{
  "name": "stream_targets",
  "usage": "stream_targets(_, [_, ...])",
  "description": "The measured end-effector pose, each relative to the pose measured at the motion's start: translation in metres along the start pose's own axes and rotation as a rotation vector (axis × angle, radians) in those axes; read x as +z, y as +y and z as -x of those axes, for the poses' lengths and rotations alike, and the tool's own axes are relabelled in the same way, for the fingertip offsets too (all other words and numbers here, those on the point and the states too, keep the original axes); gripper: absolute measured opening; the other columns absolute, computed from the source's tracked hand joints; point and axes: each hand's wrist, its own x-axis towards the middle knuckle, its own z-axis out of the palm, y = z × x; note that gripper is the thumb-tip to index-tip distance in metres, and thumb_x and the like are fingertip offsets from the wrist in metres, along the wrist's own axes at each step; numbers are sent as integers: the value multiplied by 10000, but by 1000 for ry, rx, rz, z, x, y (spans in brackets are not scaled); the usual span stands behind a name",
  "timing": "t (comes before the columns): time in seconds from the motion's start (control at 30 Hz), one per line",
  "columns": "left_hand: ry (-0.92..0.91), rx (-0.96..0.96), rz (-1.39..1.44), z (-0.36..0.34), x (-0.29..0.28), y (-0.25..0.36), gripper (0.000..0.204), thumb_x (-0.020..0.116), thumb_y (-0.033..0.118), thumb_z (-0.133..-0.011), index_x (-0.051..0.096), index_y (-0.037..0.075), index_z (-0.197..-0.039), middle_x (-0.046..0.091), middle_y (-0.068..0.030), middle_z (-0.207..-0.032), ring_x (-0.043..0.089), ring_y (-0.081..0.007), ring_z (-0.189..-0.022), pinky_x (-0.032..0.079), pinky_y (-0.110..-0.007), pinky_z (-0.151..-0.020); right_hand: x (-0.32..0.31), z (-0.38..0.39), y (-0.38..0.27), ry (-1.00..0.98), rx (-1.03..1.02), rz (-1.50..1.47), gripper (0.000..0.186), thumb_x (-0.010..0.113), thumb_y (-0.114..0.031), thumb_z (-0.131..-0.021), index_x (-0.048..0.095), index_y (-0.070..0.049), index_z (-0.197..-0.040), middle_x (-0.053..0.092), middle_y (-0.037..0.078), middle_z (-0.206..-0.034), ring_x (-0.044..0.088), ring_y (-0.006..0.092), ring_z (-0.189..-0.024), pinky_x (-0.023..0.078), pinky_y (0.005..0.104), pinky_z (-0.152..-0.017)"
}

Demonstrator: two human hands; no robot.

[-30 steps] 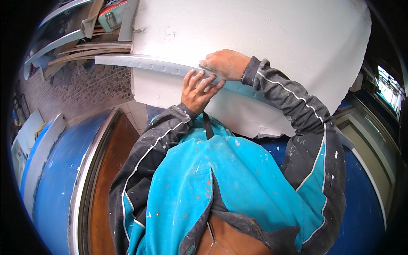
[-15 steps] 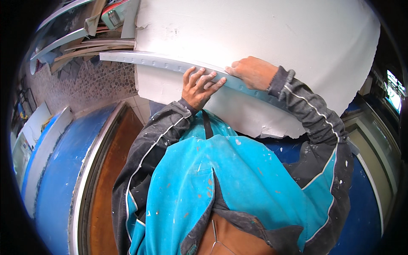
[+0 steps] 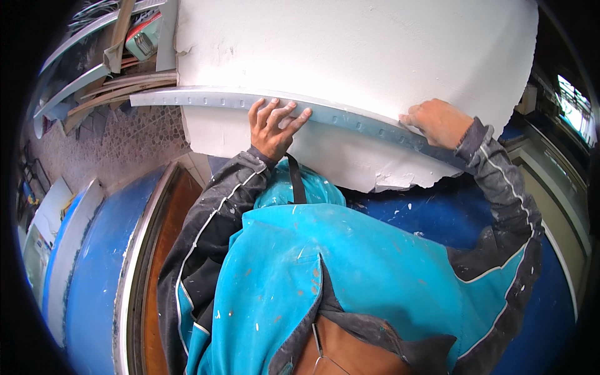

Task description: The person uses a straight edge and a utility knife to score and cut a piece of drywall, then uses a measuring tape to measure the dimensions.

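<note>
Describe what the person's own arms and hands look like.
The left hand and right hand wear no gloves. Both long sleeves are dark grey to black, with thin white piping lengthwise and turquoise panels higher up. Pale specks dot the fabric.

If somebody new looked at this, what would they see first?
Probably the big white board with ragged edges filling the upper middle, with a long, thin, grey metal-looking strip lying across it. The person's bare left grip, spread open, rests near the strip's middle; the bare right grip is at its right part. Below, the bright turquoise-and-dark-grey jacket shows pale specks.
</note>
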Motion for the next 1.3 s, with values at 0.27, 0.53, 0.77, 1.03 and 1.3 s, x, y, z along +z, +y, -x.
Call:
stream_targets(0.27, [-5,26,45,5,3,2,597,683,33,-726,714,374,-1216,604,18,-1190,545,-251,-1152,389,-525,-1077,-12,-148,-53,411,-231,-50,240,632,-18,-805,655,-29,-1043,678,170,-901,685,347,-903,555,444,-806])
stream_targets(0.53, [-24,24,28,8,2,-2,597,719,55,-724,707,384,-1222,597,18,-1190,544,-250,-1153,382,-526,-1087,-6,-181,-61,337,-267,-78,431,630,-26,-806,603,7,-1235,676,168,-926,684,342,-886,551,434,-786])
stream_targets(0.77, [-58,15,5,4,-2,-3,622,712,61,-751,673,400,-1271,584,35,-1217,531,-239,-1171,363,-523,-1100,4,-124,-40,288,-226,-36,566,641,12,-760,564,12,-1320,649,139,-996,674,320,-883,551,416,-762])
stream_targets(1.03, [-38,35,-32,9,7,-2,601,725,47,-759,686,402,-1242,579,36,-1208,534,-228,-1168,380,-510,-1095,21,-42,-28,274,-108,-27,311,599,-11,-828,606,-12,-1139,668,128,-920,686,315,-893,563,423,-776])
stream_targets(1.3, [-3,-2,-22,4,2,-1,577,684,-8,-741,735,379,-1166,613,27,-1173,571,-234,-1113,410,-493,-1063,22,52,7,32,134,-22,292,612,3,-777,653,-15,-1066,635,164,-885,648,381,-868,525,477,-798])
